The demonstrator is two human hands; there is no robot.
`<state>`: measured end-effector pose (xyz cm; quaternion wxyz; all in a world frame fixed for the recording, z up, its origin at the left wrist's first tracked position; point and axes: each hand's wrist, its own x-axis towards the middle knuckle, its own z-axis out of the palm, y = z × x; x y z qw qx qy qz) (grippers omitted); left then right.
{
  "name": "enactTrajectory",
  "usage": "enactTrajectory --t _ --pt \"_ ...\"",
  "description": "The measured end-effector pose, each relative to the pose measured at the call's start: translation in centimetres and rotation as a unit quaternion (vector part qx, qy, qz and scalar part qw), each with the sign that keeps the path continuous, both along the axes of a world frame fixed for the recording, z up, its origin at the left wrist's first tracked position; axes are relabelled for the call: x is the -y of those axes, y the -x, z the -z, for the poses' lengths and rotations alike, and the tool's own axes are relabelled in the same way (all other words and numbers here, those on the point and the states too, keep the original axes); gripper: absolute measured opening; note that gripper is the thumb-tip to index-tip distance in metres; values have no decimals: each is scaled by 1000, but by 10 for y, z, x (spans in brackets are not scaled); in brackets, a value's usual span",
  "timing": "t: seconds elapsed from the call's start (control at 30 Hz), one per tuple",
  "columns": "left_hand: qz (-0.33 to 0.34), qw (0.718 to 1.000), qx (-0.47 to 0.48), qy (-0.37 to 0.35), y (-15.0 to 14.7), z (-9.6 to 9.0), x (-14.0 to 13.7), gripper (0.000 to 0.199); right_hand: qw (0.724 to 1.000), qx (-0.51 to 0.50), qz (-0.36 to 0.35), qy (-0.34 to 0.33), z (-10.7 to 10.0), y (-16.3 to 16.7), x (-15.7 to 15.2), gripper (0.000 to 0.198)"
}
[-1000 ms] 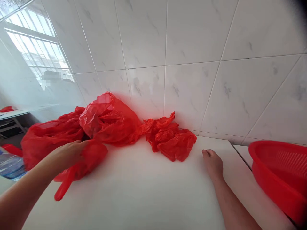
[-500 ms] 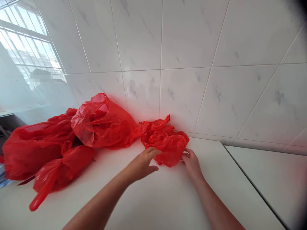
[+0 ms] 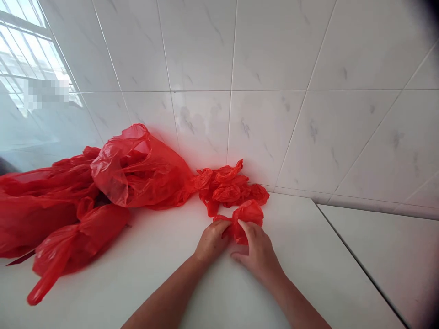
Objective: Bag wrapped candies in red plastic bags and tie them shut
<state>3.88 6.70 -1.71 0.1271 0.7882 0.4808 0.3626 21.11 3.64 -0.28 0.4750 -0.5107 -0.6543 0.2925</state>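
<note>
Both hands have closed together on a small crumpled red plastic bag [image 3: 244, 220], pulled off the pile.
Left hand [image 3: 211, 241] and right hand [image 3: 258, 252] have fingers clamped on it over the white desk [image 3: 192, 292], near its back edge, just before another crumpled red bag [image 3: 229, 187]; bigger red plastic bags [image 3: 137, 169] lie left.

We saw a glossy, translucent red bag [image 3: 245, 219], more red bags [image 3: 137, 169] of the same sheen, a plain white counter [image 3: 308, 256], and grey-veined white tiles [image 3: 274, 55].
</note>
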Motion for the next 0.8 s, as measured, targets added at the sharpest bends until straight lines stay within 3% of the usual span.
enactTrajectory --t 0.1,0.13,0.33,0.53,0.6,0.7,0.8 --pt "-4 999 38 -25 10 -1 -5 43 991 -94 51 77 4 -15 -13 17" --pt "-10 998 50 -34 13 -2 -7 45 986 -120 67 93 4 -24 -17 14" --pt "-61 988 123 -67 23 -8 -11 30 939 -285 147 124 -11 -81 -33 30" --pt "-90 968 232 -30 14 -9 -8 16 890 -352 239 163 -28 -104 -32 35" --pt "-100 955 279 -3 9 -10 -7 11 891 -358 227 164 -36 -106 -30 41" --pt "-95 935 338 42 3 -16 -3 9 919 -308 200 142 -52 -107 -24 57" --pt "-82 922 374 61 -3 -22 3 15 945 -149 287 47 -75 -97 -8 70"
